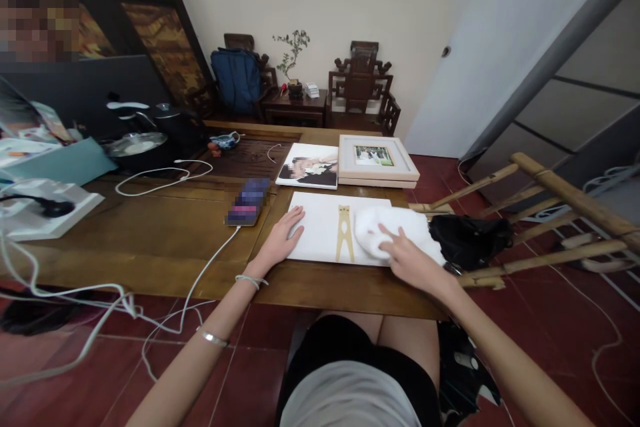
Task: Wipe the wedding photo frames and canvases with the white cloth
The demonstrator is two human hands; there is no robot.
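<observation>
A flat white panel (317, 230) lies on the wooden table in front of me, bearing a gold cat-shaped piece (345, 232) with long split legs. My left hand (283, 237) rests flat on the panel's left edge, fingers stretched out, holding nothing. On the right side of the panel my right hand (410, 260) grips a bunched white cloth (395, 223), its index finger laid over the top. The cloth hides the panel's right part and hangs past that edge. Some of the right fingers are hidden in its folds.
Behind the panel lie a photo print (307, 170) and stacked white picture frames (377, 159). A phone (247, 202) on a white cable (210, 267) sits at left, near a power strip (55, 210). A bamboo chair (575, 193) holding a black bag (470, 240) stands at right.
</observation>
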